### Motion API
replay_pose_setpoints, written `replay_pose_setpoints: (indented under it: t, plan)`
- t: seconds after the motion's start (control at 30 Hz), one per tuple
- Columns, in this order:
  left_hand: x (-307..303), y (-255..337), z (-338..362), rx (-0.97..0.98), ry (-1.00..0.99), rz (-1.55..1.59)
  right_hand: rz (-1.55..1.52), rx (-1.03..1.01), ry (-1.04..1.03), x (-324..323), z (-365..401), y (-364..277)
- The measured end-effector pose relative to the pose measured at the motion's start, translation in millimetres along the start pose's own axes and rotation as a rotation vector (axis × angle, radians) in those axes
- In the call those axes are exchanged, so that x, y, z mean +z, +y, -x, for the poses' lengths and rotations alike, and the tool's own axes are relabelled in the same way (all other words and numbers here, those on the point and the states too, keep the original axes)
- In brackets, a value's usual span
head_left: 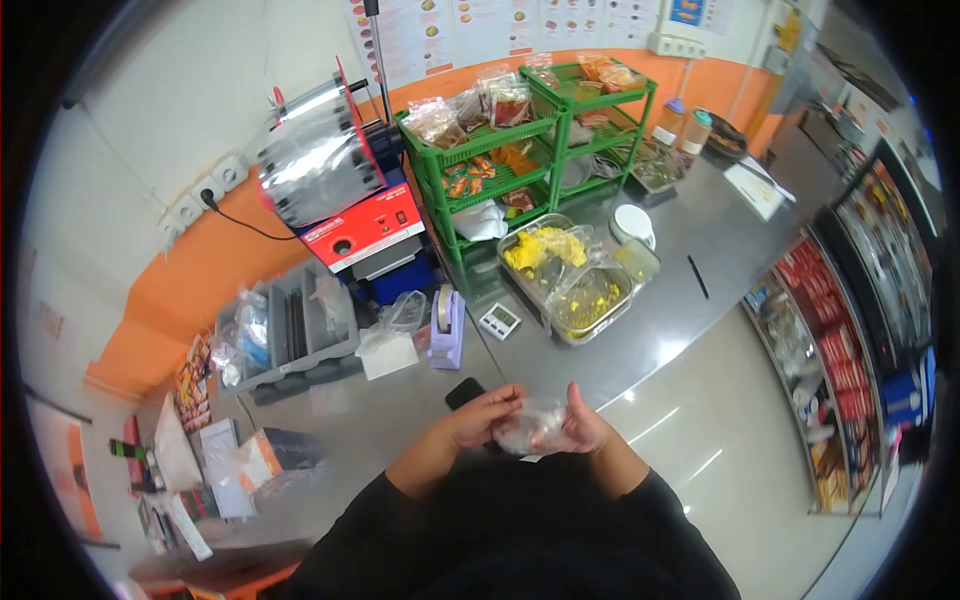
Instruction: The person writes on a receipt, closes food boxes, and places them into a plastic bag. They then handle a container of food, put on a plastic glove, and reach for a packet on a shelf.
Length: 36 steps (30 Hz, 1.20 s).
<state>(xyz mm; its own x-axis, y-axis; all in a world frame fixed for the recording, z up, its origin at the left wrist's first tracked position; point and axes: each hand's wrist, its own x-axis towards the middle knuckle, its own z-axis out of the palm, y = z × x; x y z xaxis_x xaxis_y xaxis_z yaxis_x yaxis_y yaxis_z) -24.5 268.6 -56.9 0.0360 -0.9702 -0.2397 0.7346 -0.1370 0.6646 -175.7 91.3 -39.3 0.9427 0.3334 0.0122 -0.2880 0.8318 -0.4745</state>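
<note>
A crumpled clear plastic bag is stretched between my two hands, close in front of my body. My left hand pinches its left side with the fingers curled in. On the other side my right hand grips the bag with the thumb pointing up and the fingers partly hidden behind the plastic. What the bag contains, if anything, I cannot make out. A black phone-like object lies on the counter just beyond my left hand.
Metal trays with yellow food, a small timer and a purple tape dispenser stand ahead on the steel counter. Behind are a green rack and a red sealing machine. A grey organizer sits left.
</note>
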Motion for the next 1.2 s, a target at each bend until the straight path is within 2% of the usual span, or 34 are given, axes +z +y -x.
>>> replay_pose_setpoints:
  t: [0.03,0.13,0.17,0.2,0.27,0.3,0.37,0.4,0.47,0.5,0.53,0.57,0.63,0.67,0.73,0.77,0.83,0.87,0.93,0.97,1.0,1.03,1.07,1.1,1.13,1.17,1.2]
  plan:
    - [21,1,-17,0.015,0.091,-0.013,-0.013,0.028,-0.019,-14,1,-21]
    - [26,-4,-61,0.059,0.323,-0.082,0.273,0.47,0.041,-50,-2,-73]
    - [9,-15,-72,0.011,0.489,-0.189,0.513,0.517,0.28,-23,0,-115]
    - [-3,-19,-80,0.01,0.515,-0.182,0.503,0.531,0.259,-51,-2,-128]
    - [-21,-22,-84,-0.041,0.779,-0.703,1.318,0.267,0.326,-125,-2,-149]
    - [-29,-22,-85,-0.041,0.806,-0.686,1.314,0.132,0.394,-140,-2,-168]
    - [-40,-13,-88,-0.209,0.859,-1.116,1.397,-0.131,0.519,-152,-21,-208]
    - [-40,-13,-93,-0.207,0.889,-1.103,1.483,-0.274,0.578,-148,-36,-231]
    - [-37,-7,-106,0.01,1.195,-1.51,1.647,-0.21,0.622,-134,-68,-281]
    - [-28,7,-117,0.012,1.22,-1.505,1.859,-0.392,0.552,-156,-89,-297]
    - [-12,30,-130,0.124,1.262,-1.478,2.059,-0.591,0.475,-186,-106,-307]
    - [-3,48,-145,0.237,1.296,-1.451,2.059,-0.601,0.458,-200,-117,-312]
    - [1,74,-176,0.303,1.291,-1.485,2.207,-0.284,0.533,-224,-136,-320]
    - [1,88,-191,0.364,1.268,-1.518,2.208,-0.296,0.53,-238,-148,-324]
    - [-10,106,-222,0.3,1.29,-1.47,2.078,0.068,0.499,-261,-160,-328]
    - [-17,113,-234,0.233,1.307,-1.415,2.08,0.072,0.499,-264,-161,-331]
    - [-47,116,-257,0.238,1.332,-1.389,2.225,0.199,0.473,-232,-156,-336]
    - [-58,114,-266,0.243,1.36,-1.37,2.227,0.21,0.473,-220,-150,-338]
    - [-69,111,-281,0.271,1.414,-1.397,2.056,-0.147,0.207,-192,-134,-341]
    - [-71,109,-285,0.298,1.471,-1.428,2.057,-0.139,0.207,-174,-123,-341]
    - [-65,109,-286,0.293,1.47,-1.423,1.775,-0.159,0.148,-154,-109,-339]
    - [-51,111,-283,0.375,1.409,-1.27,1.49,-0.177,0.097,-136,-92,-338]
    - [-37,114,-278,0.451,1.343,-1.119,1.484,-0.174,0.103,-120,-75,-338]
    - [-24,116,-269,0.444,1.339,-1.121,1.407,-0.123,0.084,-104,-58,-338]
    - [-11,116,-253,0.403,1.094,-0.953,1.33,-0.075,0.065,-94,-42,-336]
    - [1,113,-238,0.358,0.853,-0.781,1.413,-0.127,0.061,-89,-25,-332]
    - [14,102,-223,0.337,0.812,-0.817,1.497,-0.179,0.056,-89,-10,-328]
